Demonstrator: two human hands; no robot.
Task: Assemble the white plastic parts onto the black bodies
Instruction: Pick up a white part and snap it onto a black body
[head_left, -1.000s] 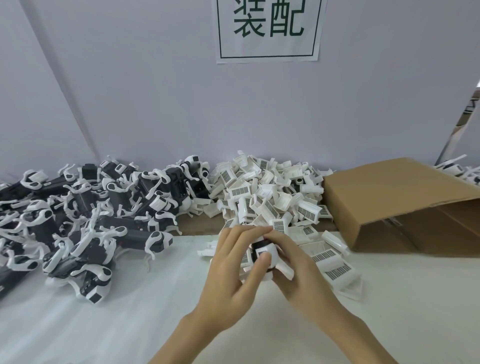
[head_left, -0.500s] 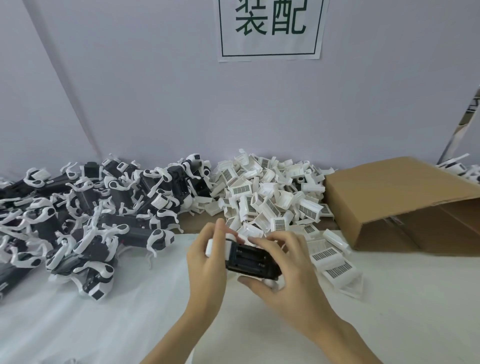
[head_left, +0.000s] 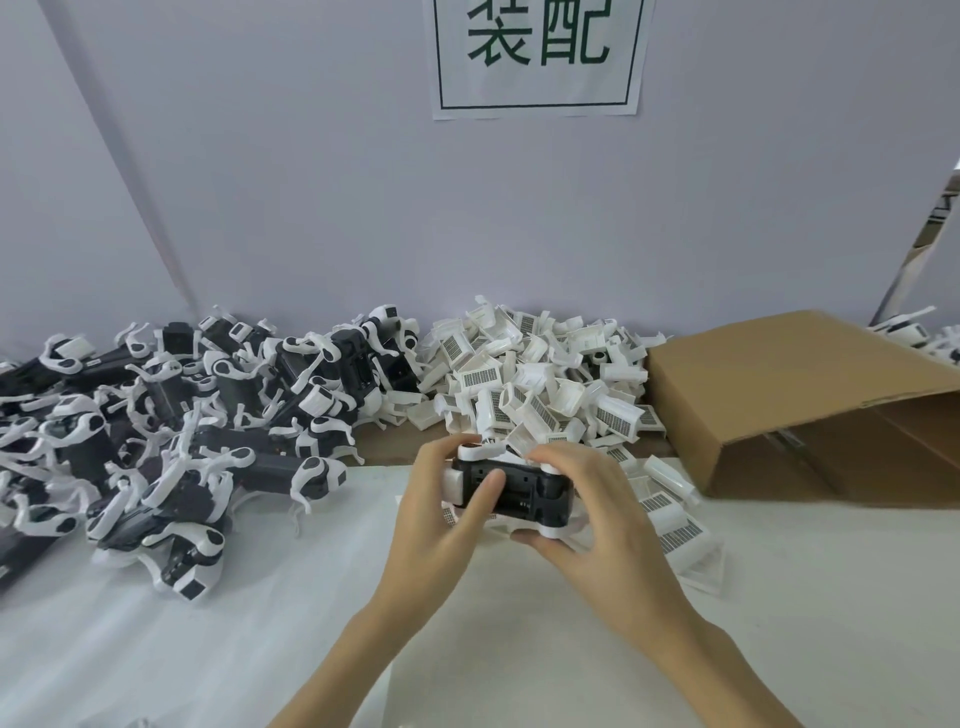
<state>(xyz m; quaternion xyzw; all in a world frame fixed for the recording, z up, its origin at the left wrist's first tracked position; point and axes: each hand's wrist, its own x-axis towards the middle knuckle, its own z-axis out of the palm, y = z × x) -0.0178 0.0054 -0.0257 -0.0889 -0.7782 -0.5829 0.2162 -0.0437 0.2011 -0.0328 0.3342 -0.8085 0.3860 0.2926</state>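
Observation:
Both hands hold one black body (head_left: 519, 491) with white plastic parts on its ends, just above the white table. My left hand (head_left: 441, 519) grips its left end, thumb lying across the black face. My right hand (head_left: 592, 519) grips its right end, fingers curled over the top and under the bottom. Behind the hands lies a heap of loose white plastic parts (head_left: 540, 384) with grille patterns. To the left is a big pile of black bodies with white parts attached (head_left: 171, 426).
An open brown cardboard box (head_left: 810, 395) lies on its side at the right, against the white heap. A paper sign (head_left: 537, 52) hangs on the wall. The white table surface (head_left: 156, 649) stretches in front. More white parts (head_left: 924, 338) show behind the box.
A second ago both hands were cupped over a small piece at the heap's edge. The black body then came into view between them, and now sits level with the left thumb across its face.

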